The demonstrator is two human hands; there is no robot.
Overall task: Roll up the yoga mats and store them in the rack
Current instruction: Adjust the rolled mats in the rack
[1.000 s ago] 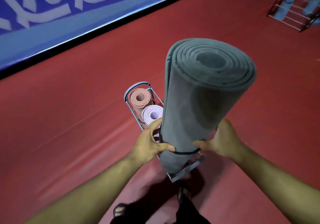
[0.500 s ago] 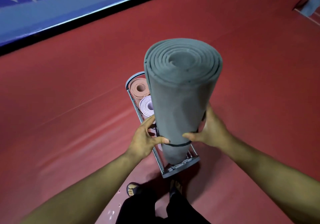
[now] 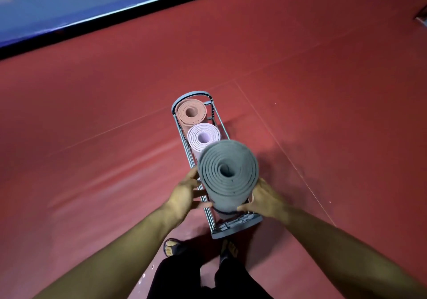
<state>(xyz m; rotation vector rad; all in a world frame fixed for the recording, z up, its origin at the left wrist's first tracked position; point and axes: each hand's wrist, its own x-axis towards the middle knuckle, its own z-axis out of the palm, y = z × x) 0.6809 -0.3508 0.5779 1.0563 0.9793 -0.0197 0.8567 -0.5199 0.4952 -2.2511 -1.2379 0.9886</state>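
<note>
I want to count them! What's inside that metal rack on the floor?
Three rolled mats stand in the rack: pink mat, lilac mat and grey mat. The grey one's bottom end is hidden.

Matt foam mat (image 3: 228,171), metal-wire rack (image 3: 184,141)

Both forearms are bare to the frame edge, with no sleeves, watch, bracelet or rings visible, and the left hand (image 3: 184,194) and right hand (image 3: 262,198) are ungloved. The legs are covered by black trousers (image 3: 208,278). Each foot wears a dark open-toed sandal (image 3: 172,247) with a strap across the instep, leaving the toes exposed.
</note>
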